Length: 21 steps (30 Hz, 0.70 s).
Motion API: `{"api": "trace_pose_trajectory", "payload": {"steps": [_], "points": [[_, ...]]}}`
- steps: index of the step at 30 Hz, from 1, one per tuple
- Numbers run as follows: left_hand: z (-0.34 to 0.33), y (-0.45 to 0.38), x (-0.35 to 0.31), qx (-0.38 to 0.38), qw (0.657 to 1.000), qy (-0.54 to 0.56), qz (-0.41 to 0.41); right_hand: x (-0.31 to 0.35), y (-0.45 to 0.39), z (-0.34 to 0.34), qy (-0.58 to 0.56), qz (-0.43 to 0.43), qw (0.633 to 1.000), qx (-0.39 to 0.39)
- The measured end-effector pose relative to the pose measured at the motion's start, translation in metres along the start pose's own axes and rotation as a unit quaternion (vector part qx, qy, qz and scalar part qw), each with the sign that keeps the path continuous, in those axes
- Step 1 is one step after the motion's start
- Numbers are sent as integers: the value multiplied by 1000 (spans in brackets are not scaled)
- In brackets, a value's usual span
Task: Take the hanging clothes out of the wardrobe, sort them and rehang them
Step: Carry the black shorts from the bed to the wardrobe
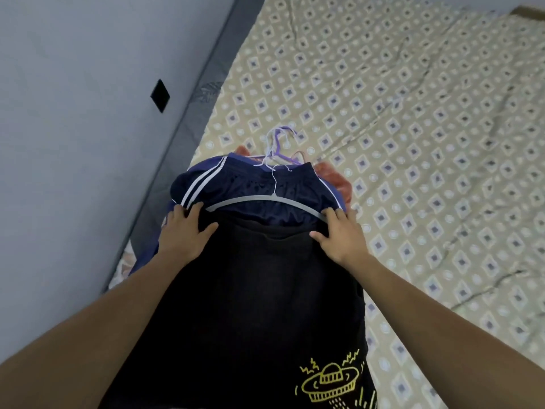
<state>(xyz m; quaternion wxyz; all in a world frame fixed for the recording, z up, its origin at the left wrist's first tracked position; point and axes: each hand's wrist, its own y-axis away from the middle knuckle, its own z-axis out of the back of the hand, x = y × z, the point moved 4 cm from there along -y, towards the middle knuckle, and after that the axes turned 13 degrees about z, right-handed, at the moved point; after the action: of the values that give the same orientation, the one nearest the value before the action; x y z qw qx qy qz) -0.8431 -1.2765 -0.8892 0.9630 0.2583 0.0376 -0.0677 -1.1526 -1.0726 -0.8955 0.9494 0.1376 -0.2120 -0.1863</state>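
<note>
hands, black shirt, yellow print

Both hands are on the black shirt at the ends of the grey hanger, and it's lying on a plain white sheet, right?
Not quite. The head view shows both hands, left hand and right hand, on the black shirt at the grey hanger ends, but the sheet is beige with a diamond pattern.

Matt black cloth on the T-shirt, its yellow print flat and dull. The navy garment beneath shows a slight sheen, meshy and perforated. The grey hanger looks like smooth plastic with a thin wire hook. The bedsheet is soft, creased printed cotton-like cloth.
</note>
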Motion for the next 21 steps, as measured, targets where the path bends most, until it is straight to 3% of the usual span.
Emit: {"api": "trace_pose_trajectory", "payload": {"steps": [6,11,17,21], "points": [[4,-10,-3,-12,1000,0,-22,-8,6,6,-142,34,987,-69],[27,14,-5,30,989,122,-73,5,47,46,-185,80,975,-94],[110,113,-37,-22,956,235,-175,12,142,143,-223,63,962,-147],[178,206,-80,-46,933,253,-254,19,237,224,-210,42,955,-207]]}}
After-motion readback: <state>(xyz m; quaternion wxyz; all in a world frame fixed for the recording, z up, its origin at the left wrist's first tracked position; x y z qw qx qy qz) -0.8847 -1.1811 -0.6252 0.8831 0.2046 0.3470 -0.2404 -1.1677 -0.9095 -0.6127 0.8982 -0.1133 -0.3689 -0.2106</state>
